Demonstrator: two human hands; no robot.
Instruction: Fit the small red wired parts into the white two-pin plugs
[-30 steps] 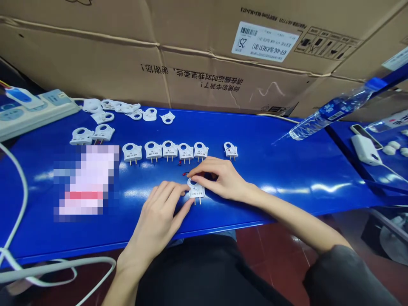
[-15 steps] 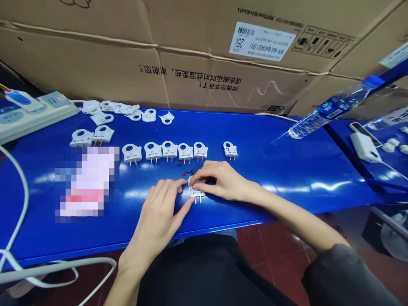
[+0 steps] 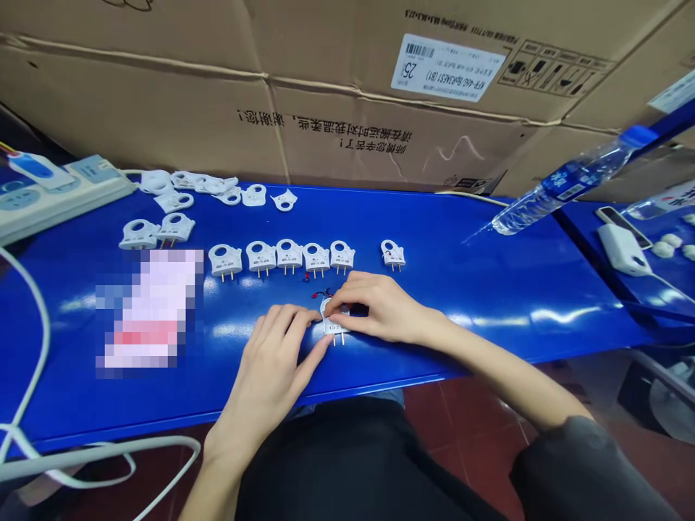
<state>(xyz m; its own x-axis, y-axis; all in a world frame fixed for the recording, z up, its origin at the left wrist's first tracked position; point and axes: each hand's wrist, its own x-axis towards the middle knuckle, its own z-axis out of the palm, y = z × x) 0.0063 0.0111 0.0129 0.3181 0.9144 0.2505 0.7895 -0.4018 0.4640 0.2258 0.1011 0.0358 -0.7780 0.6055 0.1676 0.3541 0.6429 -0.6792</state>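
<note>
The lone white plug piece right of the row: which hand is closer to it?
The right hand: it is just on the near side of the lone white plug piece, slightly left. The left hand is farther off to the left.

Mid-frame, 6 white plastic 2-pin housings (image 3: 289,262) are lined up on the glossy blue tabletop (image 3: 489,278), with 1 similar housing (image 3: 337,328) set before them. Across the top, behind, a brown cardboard box (image 3: 337,58) is placed; at right, a clear plastic bottle (image 3: 565,185).
</note>
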